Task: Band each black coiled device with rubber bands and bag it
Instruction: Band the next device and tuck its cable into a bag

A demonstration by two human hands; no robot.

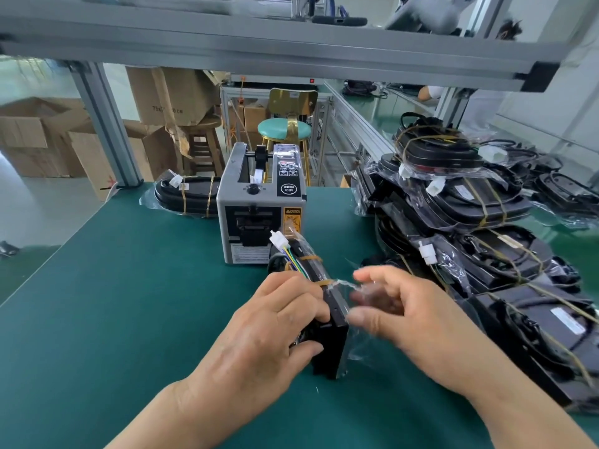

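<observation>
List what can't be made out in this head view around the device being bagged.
- Head view: the device's near left side, hidden under the left hand that grips it.
- Head view: the right hand's grip on the clear bag; its fingertips are blurred behind the film.
- Head view: the tape dispenser's label text, too small to read.
- Head view: the pile of bagged devices, cut off by the right edge.

A grey tape-cutting machine (pixel 259 205) stands upright on the green worktop (pixel 113 303), with a black dial (pixel 252 189) on top and a yellow caution label (pixel 292 218) on its front. Beyond the worktop's far edge stand a mint-cushioned stool (pixel 284 129) with gold legs and a wooden stool (pixel 204 124), near stacked cardboard boxes (pixel 168 95). An aluminium frame beam (pixel 259 50) crosses overhead.
</observation>
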